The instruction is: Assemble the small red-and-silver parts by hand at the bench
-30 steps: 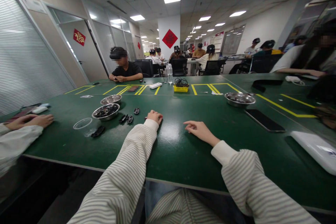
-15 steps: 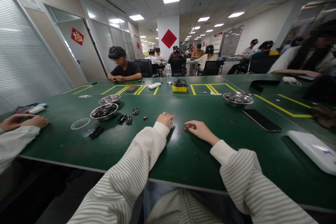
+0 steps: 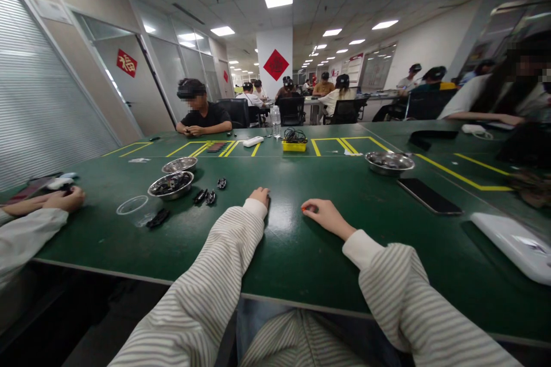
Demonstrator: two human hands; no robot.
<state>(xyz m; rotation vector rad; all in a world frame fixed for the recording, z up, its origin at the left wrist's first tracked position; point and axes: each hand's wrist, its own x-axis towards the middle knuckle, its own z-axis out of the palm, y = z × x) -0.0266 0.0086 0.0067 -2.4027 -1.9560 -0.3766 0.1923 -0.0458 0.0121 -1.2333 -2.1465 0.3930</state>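
My right hand (image 3: 325,215) pinches a small orange-red piece (image 3: 303,209) between thumb and fingertips, just over the green table (image 3: 297,264). To its left, my left hand (image 3: 260,195) is low at the tabletop with its fingers curled; whatever is in them is hidden. Left of that hand lie several glossy black plastic shells (image 3: 210,197), one (image 3: 221,183) a little apart. A metal bowl (image 3: 171,195) full of dark parts stands beyond them, and a clear plastic cup (image 3: 140,215) lies near it with a black piece (image 3: 158,218) alongside.
A second metal bowl (image 3: 178,164) stands behind the first, and another (image 3: 390,171) is at the right. There also lie a phone (image 3: 429,195) and a white case (image 3: 512,246). A yellow box (image 3: 294,147) with cables stands ahead. A neighbour's hands (image 3: 64,200) are at far left.
My left hand has moved left and its fingers have curled; the small red piece beside it is out of sight. My right fingertips have closed on the orange-red piece.
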